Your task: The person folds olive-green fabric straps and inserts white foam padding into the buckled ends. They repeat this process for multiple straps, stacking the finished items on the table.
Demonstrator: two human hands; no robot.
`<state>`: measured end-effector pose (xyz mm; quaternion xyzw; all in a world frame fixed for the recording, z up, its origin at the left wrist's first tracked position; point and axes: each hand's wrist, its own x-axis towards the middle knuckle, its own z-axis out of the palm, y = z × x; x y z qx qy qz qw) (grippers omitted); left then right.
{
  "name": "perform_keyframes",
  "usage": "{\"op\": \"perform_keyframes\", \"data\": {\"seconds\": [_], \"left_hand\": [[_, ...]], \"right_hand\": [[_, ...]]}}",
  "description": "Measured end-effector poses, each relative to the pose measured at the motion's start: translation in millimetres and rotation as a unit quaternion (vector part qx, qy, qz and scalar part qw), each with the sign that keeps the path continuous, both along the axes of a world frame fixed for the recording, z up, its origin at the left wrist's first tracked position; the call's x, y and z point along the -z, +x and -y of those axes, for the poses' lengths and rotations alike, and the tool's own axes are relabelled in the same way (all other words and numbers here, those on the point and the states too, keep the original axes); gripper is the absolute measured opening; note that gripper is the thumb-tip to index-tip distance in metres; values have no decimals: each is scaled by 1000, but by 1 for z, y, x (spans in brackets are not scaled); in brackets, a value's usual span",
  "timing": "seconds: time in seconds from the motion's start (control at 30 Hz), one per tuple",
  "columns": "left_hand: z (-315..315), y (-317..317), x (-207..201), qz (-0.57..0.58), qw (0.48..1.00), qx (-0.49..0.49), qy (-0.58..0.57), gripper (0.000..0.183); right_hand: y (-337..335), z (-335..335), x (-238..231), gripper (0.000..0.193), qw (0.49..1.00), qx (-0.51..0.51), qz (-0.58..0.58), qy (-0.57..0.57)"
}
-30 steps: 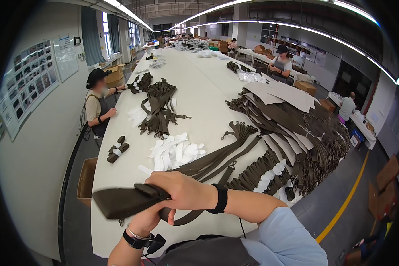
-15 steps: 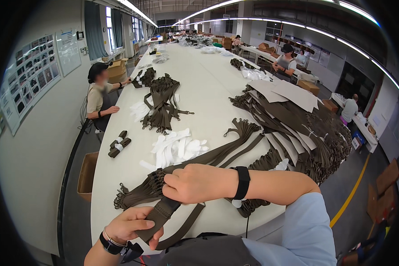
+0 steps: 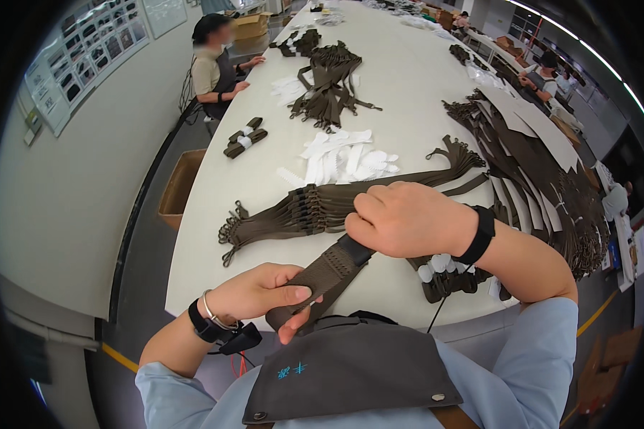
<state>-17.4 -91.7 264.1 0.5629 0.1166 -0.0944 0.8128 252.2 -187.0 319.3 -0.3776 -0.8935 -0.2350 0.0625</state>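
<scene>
A wide dark olive-brown webbing strap [image 3: 322, 276] slants between my hands above the table's near edge. My left hand [image 3: 268, 292] pinches its lower end, thumb on top and fingers beneath. Farther up, my right hand [image 3: 406, 220] is closed on the upper end, beside a smooth dark section; its fingertips are partly hidden. Part of the strap folds back underneath. Just beyond lies a row of similar straps [image 3: 308, 207], side by side, with small hooks clustered at the left end. White strips [image 3: 336, 161] are heaped behind that row.
Rolled straps with white bands lie in a small stack [image 3: 245, 139] at left and a bundle [image 3: 451, 279] below my right forearm. A large strap pile [image 3: 537, 171] with grey sheets fills the right. Another strap bundle [image 3: 329, 86] lies farther off. A co-worker [image 3: 218, 71] sits at left.
The view has tilted downward, so the table and the things on it appear shifted right and up. Both hands keep their hold on the strap.
</scene>
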Motion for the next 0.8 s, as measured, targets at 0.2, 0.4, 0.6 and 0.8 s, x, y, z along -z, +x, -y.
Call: {"op": "perform_keyframes", "data": {"seconds": [0.2,0.4,0.6,0.8], "left_hand": [[-1,4,4,-19,998,-9,67,26],[-6,19,10,56,993,23,102,37],[5,48,11,27,995,-23,89,31],[11,49,6,-7,997,-67,33,27]], "right_hand": [[5,-3,1,12,999,4,45,25],[-4,-7,-15,11,991,-29,118,61],[-5,-17,-20,12,985,-71,146,62],[4,-18,-5,12,989,-55,126,50]]}}
